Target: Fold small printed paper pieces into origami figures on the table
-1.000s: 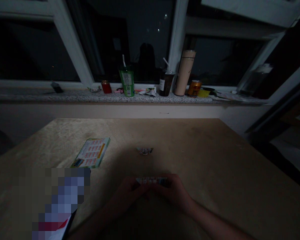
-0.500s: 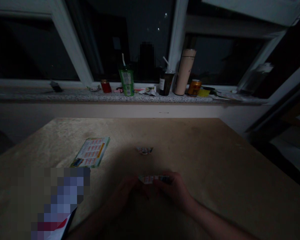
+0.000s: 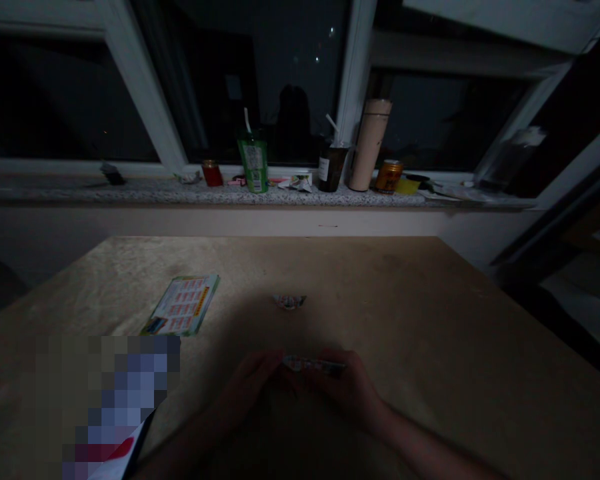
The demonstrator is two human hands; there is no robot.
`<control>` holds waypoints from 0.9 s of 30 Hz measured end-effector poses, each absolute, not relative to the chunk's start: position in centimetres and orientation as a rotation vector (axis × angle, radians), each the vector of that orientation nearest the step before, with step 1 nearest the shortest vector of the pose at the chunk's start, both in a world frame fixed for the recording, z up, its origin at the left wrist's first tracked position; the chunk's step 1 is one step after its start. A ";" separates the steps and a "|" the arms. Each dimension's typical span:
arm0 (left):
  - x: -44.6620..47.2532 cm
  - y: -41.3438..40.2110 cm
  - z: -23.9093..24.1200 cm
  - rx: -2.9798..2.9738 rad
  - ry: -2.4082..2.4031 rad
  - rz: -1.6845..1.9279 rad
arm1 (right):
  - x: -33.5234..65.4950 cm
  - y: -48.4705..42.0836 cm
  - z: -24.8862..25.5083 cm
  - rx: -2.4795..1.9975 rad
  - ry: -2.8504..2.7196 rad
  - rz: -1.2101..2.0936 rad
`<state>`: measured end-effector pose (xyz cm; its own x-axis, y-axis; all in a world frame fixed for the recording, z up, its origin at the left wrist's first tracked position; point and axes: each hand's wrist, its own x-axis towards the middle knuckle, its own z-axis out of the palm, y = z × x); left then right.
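In dim light, my left hand (image 3: 253, 383) and my right hand (image 3: 347, 387) meet low over the wooden table (image 3: 405, 313). Both pinch a small printed folded paper (image 3: 313, 364) between their fingertips, held flat just above the tabletop. A second small folded paper piece (image 3: 289, 301) lies on the table a little beyond my hands. A printed green and orange leaflet (image 3: 183, 305) lies flat to the left.
A blurred-out item (image 3: 110, 400) covers the near left of the table. On the stone windowsill (image 3: 80, 192) stand a green cup with a straw (image 3: 253, 163), a dark cup (image 3: 331, 167), a tall beige tumbler (image 3: 368, 145), a red jar (image 3: 212, 173) and an orange can (image 3: 388, 176).
The paper between my fingers has shifted slightly right and tilted; my hands moved a little lower. Everything else on the table stays put.
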<state>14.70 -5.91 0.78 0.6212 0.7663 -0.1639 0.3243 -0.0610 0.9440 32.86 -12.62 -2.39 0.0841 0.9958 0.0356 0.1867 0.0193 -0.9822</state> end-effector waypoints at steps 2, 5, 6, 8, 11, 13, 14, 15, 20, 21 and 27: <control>14.7 -5.9 0.4 1.655 0.932 0.459 | 32.8 -12.8 -2.3 -1.355 -1.307 1.007; 14.6 -6.0 0.1 1.661 0.946 0.435 | 32.7 -13.0 -2.1 -1.331 -1.316 1.036; 14.6 -6.0 0.1 1.664 0.944 0.423 | 32.7 -12.9 -2.1 -1.332 -1.318 1.034; 14.6 -6.1 0.4 1.671 0.918 0.402 | 32.7 -12.8 -2.0 -1.344 -1.318 1.025; 14.7 -6.1 1.0 1.663 0.880 0.398 | 32.7 -12.6 -1.9 -1.350 -1.303 1.048; 14.8 -6.0 1.2 1.657 0.873 0.399 | 32.7 -12.5 -1.9 -1.344 -1.275 1.073; 14.8 -5.9 1.2 1.655 0.870 0.399 | 32.6 -12.5 -1.9 -1.331 -1.264 1.088; 14.7 -5.8 1.1 1.655 0.864 0.397 | 32.6 -12.5 -1.9 -1.312 -1.255 1.106; 14.5 -5.5 0.6 1.638 0.896 0.398 | 32.4 -12.5 -1.9 -1.291 -1.201 1.155; 14.5 -5.5 0.6 1.634 0.917 0.406 | 32.4 -12.5 -2.0 -1.293 -1.184 1.149; 14.5 -5.6 0.6 1.594 0.951 0.457 | 32.8 -12.6 -2.3 -1.100 -1.105 1.174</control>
